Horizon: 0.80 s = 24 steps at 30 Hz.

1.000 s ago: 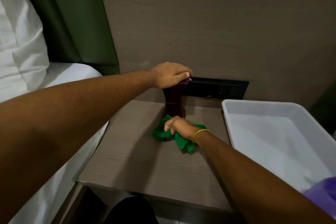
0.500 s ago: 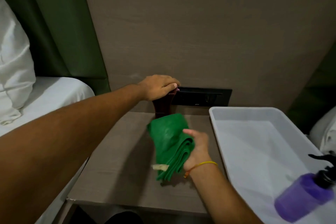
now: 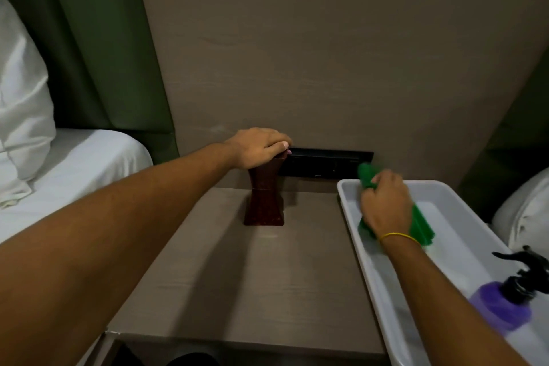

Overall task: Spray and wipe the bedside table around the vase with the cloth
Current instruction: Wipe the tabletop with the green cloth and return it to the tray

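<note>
A dark red-brown vase (image 3: 264, 202) stands upright near the back of the grey wood bedside table (image 3: 237, 282). My left hand (image 3: 257, 147) rests over its top, fingers closed around the rim. My right hand (image 3: 384, 205) grips the green cloth (image 3: 420, 224) and holds it inside the white tray (image 3: 353, 226) at the table's right side. A purple spray bottle (image 3: 502, 306) with a black trigger head lies in the tray's near right part.
A black socket panel (image 3: 323, 163) is set in the wall behind the vase. A bed with white sheet (image 3: 74, 163) and pillow (image 3: 20, 104) lies to the left. A green padded headboard (image 3: 98, 38) rises behind it. Something white (image 3: 528, 214) sits right of the tray.
My right hand lifted the green cloth off the table by the vase's base and carried it right into the white tray. My left hand stayed on the vase top.
</note>
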{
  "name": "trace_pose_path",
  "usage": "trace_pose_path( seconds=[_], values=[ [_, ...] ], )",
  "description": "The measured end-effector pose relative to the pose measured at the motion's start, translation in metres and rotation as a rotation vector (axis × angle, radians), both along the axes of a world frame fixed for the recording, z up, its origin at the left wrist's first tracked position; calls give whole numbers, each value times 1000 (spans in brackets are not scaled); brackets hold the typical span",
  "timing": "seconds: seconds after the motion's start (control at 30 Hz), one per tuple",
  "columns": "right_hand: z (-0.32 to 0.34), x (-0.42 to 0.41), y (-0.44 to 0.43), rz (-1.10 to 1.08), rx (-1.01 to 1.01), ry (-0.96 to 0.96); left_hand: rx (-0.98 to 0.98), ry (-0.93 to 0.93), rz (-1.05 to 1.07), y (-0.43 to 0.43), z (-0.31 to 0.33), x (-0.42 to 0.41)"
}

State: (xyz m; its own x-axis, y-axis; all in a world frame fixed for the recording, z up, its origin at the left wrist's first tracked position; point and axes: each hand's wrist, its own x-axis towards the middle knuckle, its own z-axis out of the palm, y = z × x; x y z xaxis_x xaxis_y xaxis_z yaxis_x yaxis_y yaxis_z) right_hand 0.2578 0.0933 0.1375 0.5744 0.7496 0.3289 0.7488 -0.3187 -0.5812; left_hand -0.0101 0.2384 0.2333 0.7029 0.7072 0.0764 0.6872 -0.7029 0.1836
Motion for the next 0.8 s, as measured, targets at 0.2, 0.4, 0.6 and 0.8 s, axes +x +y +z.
trace_pose_path(
  seconds=[0.2,0.4,0.6,0.8],
  values=[
    [-46,6,18,143,-418,190,0,-11,4,-1,1,-1],
    [-46,13,35,268,-617,152,-17,-23,22,-4,5,-5],
    [-27,21,54,118,-803,143,-65,71,-33,21,12,11],
    [4,6,50,70,-644,331,70,197,15,14,15,8]
  ],
)
